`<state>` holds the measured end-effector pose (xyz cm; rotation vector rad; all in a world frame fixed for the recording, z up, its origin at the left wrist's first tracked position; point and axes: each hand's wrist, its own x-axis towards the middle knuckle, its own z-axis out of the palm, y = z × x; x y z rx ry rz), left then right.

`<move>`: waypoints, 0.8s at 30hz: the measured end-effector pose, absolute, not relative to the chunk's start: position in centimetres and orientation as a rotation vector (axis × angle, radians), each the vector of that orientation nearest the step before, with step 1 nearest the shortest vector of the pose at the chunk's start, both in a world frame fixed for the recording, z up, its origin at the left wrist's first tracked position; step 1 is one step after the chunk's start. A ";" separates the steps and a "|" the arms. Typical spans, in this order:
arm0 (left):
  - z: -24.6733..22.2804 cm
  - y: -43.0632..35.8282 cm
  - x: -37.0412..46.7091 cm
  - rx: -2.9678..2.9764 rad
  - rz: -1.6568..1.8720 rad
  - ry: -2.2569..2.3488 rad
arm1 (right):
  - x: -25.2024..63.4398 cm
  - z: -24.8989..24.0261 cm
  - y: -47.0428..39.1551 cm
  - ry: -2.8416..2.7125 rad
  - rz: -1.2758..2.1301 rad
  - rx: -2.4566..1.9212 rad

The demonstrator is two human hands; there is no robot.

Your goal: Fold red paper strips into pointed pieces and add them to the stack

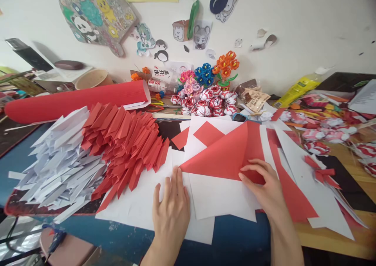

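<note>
A sheet of red paper [220,156], folded over into a slanted flap, lies on white sheets [220,199] in front of me. My left hand [172,203] rests flat with its fingers stretched out, the fingertips touching the flap's left corner. At the flap's lower right corner, my right hand [264,184] has thumb and fingers curved together on the red paper's edge. A smaller red paper piece [208,133] sits just behind the flap. To the left are a heap of folded red paper strips [126,141] and a heap of folded white paper strips [64,160].
A red corrugated roll [79,99] lies behind the heaps. Red-and-white paper flowers [205,103] and an orange flower bunch [226,66] stand by the wall. Loose cut sheets [311,176] spread at the right, with a yellow bottle [302,88] beyond.
</note>
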<state>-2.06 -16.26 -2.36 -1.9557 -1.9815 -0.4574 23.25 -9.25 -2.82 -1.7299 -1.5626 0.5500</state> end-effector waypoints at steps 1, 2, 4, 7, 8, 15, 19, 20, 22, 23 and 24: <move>-2.3 -16.3 -2.0 -1.933 -0.458 -1.987 | 23.2 -2.8 -9.3 -1.564 0.548 -1.731; -2.0 -16.4 -2.0 -1.916 -0.455 -1.985 | 23.2 -2.7 -9.3 -1.565 0.543 -1.733; -1.4 -16.7 -2.2 -1.891 -0.455 -1.965 | 23.2 -2.7 -9.2 -1.568 0.525 -1.741; -0.3 -17.0 -2.0 -1.925 -0.538 -1.880 | 23.2 -2.7 -9.2 -1.568 0.520 -1.741; -0.1 -17.0 -1.6 -1.986 -0.584 -1.820 | 23.2 -2.7 -9.2 -1.570 0.525 -1.734; -2.3 -15.3 5.0 -2.520 -0.655 -1.413 | 23.6 -3.3 -8.9 -1.625 0.453 -1.623; -3.2 -14.4 7.5 -2.584 -0.610 -1.445 | 23.8 -3.8 -8.7 -1.629 0.421 -1.608; -3.2 -14.4 7.7 -2.589 -0.595 -1.462 | 23.8 -3.9 -8.7 -1.627 0.420 -1.612; -3.1 -14.4 7.7 -2.563 -0.577 -1.512 | 23.8 -3.9 -8.7 -1.629 0.418 -1.620; -3.1 -14.5 7.5 -2.535 -0.573 -1.542 | 23.8 -3.9 -8.8 -1.631 0.419 -1.622; -3.1 -14.6 7.2 -2.504 -0.568 -1.575 | 23.8 -3.8 -8.8 -1.634 0.422 -1.624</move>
